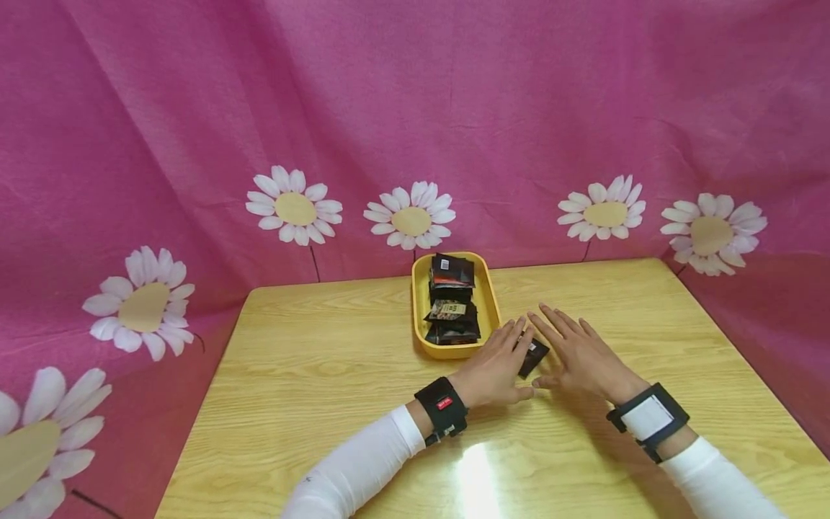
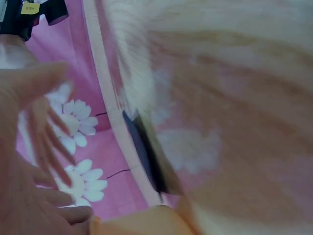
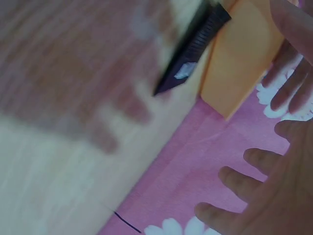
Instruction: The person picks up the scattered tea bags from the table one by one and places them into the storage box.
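Observation:
A small black packet (image 1: 534,356) with a white label lies on the table just right of a yellow tray (image 1: 489,303). My left hand (image 1: 496,364) is spread with straight fingers beside the packet, its fingertips overlapping the packet's left edge in the head view. On the other side, my right hand (image 1: 580,357) hovers with fingers extended, thumb toward the left thumb. Neither hand grips anything. In the right wrist view the packet (image 3: 190,51) shows apart from the right fingers (image 3: 242,183). Several black packets (image 1: 452,277) sit stacked inside the tray, one with a patterned front (image 1: 449,310).
The wooden table (image 1: 311,375) reaches back to a pink curtain (image 1: 506,108) printed with white daisies. The tray stands near the table's back edge. Black straps (image 1: 442,404) circle both wrists.

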Demonstrator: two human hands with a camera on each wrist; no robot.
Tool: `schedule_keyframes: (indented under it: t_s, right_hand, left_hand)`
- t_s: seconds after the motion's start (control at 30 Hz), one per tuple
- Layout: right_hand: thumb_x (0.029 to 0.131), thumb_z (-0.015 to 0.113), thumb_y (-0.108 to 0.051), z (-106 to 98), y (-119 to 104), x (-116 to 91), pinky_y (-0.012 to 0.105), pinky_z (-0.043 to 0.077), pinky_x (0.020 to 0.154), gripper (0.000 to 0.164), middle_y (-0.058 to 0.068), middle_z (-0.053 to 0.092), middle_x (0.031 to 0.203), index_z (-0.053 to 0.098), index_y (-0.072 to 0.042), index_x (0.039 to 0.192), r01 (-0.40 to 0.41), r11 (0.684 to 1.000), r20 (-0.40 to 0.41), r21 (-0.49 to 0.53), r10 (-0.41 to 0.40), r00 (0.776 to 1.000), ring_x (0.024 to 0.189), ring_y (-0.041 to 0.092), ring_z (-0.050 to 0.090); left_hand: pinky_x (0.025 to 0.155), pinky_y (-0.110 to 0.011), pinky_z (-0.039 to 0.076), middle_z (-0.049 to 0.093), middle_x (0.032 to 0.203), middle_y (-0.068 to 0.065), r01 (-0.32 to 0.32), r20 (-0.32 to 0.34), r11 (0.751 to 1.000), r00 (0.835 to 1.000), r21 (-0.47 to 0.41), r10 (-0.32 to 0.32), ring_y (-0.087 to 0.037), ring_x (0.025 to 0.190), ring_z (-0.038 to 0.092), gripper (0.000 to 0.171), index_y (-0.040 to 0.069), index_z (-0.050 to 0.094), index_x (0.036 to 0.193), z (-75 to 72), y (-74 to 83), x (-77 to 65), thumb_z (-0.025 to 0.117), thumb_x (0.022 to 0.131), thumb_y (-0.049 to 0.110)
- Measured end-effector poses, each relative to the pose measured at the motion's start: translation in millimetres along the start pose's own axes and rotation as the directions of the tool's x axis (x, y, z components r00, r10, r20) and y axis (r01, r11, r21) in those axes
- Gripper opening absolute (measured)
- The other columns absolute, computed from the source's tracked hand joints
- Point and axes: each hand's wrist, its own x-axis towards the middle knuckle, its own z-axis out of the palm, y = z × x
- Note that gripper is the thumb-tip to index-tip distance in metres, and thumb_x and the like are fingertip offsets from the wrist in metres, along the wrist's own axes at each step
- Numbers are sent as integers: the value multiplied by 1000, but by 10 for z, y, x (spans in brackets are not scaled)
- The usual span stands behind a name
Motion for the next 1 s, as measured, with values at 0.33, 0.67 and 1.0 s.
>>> schedule_keyframes:
  t_s: [0.33,0.67,1.0]
  right_hand:
    - [66,88,-45,193,16,54,60,35,110,112,23,32,157,32,0,152,57,995,68,88,-63,996,139,42,40]
    - [76,82,-37,250,-47,32,55,47,99,81,25,55,137,50,1,141,31,993,99,115,-43,994,123,42,56]
    - [79,73,-10,255,-94,-18,44,56,77,29,5,74,97,71,-9,108,91,992,0,84,-91,996,90,24,70]
  left_hand:
    - [123,-34,21,18,163,-18,21,57,998,998,61,-24,-29,152,20,94,1,17,156,166,91,80,57,91,57]
    - [118,-31,33,40,154,-15,30,119,998,992,52,-36,-26,142,40,75,11,37,152,252,44,137,58,93,53]
    - [82,-24,51,64,122,2,-20,4,996,1000,89,20,-14,101,60,31,19,66,124,278,44,120,62,95,31]
